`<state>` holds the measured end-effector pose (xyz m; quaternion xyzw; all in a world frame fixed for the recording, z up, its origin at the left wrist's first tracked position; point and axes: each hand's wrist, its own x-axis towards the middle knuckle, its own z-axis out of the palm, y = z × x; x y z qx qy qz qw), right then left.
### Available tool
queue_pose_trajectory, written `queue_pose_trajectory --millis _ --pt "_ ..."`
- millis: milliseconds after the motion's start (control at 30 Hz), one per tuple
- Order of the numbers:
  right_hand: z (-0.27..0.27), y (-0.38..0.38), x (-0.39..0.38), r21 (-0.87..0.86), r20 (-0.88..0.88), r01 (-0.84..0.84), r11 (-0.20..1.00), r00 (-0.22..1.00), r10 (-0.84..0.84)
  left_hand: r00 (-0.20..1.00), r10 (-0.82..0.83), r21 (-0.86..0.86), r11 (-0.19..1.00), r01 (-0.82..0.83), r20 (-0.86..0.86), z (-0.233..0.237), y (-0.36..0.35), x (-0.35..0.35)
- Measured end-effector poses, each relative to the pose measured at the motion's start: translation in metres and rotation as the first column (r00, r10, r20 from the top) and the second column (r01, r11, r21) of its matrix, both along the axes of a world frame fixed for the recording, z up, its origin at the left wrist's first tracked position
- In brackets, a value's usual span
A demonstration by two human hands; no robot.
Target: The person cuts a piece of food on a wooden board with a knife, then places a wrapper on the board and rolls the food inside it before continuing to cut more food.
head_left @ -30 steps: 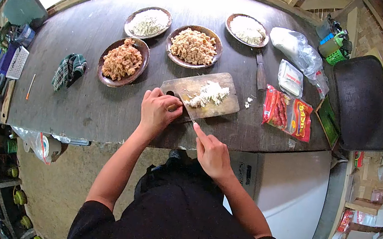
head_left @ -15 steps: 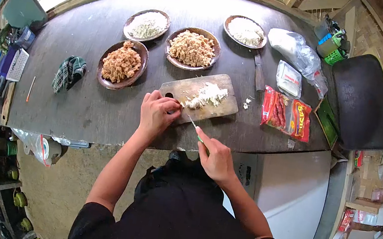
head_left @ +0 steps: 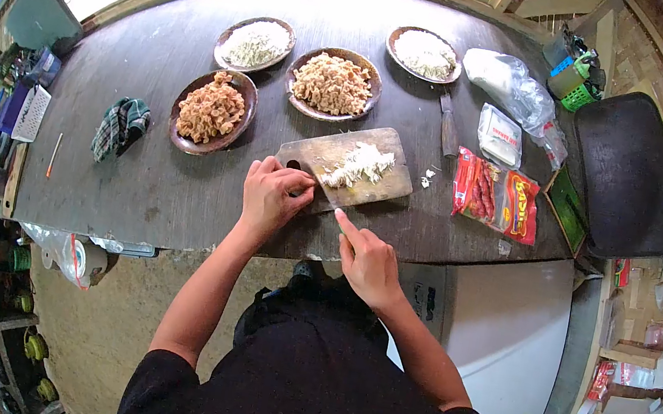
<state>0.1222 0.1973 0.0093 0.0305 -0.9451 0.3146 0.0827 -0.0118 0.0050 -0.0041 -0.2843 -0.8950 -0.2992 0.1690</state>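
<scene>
Head view: I see the left hand (head_left: 273,194) curled at the near corner of the wooden cutting board (head_left: 392,143) on the table (head_left: 179,193); what its grip holds I cannot tell. The right hand (head_left: 366,259) apparently clasps a thin knife (head_left: 329,200), its blade near the chopped white pieces (head_left: 359,164).

You are in a rustic home kitchen: the dark wooden counter (head_left: 147,179) carries a cutting board (head_left: 314,153), bowls of food (head_left: 250,96) and packaged sausages (head_left: 480,186), with woven walls (head_left: 641,56) beside you.
</scene>
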Motion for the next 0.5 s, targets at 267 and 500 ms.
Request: queue_pose_trajectory --millis 267,500 --pt "0.013 0.004 0.014 -0.115 0.053 -0.034 0.993 0.998 0.041 0.999 -0.013 -0.039 0.999 0.015 0.036 0.001 -0.001 0.000" --pt "0.008 0.002 0.015 -0.075 0.048 -0.050 0.996 0.997 0.054 0.997 -0.004 -0.024 1.000 0.006 0.076 -0.001 -0.003 -0.001"
